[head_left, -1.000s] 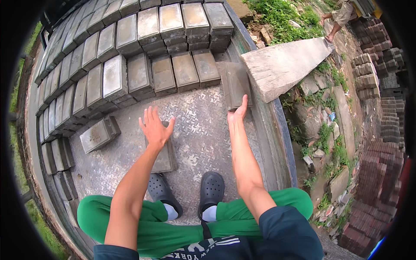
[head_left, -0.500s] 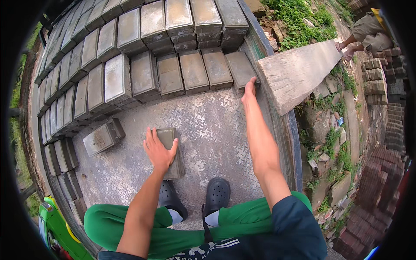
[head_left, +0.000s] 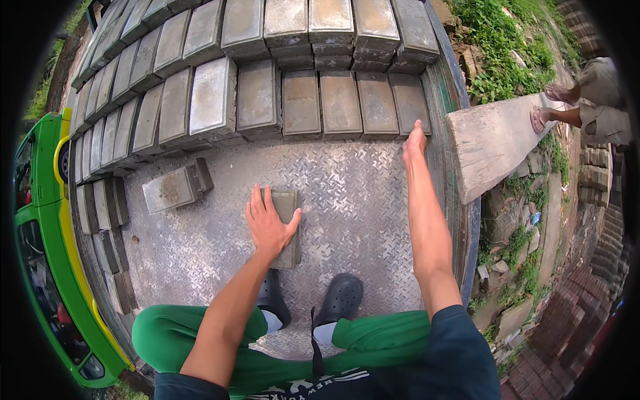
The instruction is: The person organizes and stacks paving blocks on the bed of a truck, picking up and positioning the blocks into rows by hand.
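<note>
My left hand (head_left: 268,223) lies on a grey concrete paving brick (head_left: 288,256) on the floor just ahead of my feet. Its fingers are spread over the brick and hide much of its top. Reaching far forward, my right hand (head_left: 415,141) touches the near end of the rightmost paving brick (head_left: 409,100) in the front row. A finger is stretched up over that brick's edge, while the others are partly hidden. More bricks (head_left: 340,103) stand side by side to its left. Two loose bricks (head_left: 172,188) lie together, left of my left hand.
Stacked bricks (head_left: 287,23) rise behind the front row and curve down the left side. Underfoot is a metal tread-plate floor (head_left: 360,220). A wooden plank (head_left: 490,143) leans at the right edge, with a person's feet (head_left: 543,119) at its far end. A green vehicle (head_left: 50,267) stands left.
The view has shifted left, moving the scene rightward. My right hand now meets the end brick's near face, and that brick sits straighter in its row. My left hand stays on its brick.
</note>
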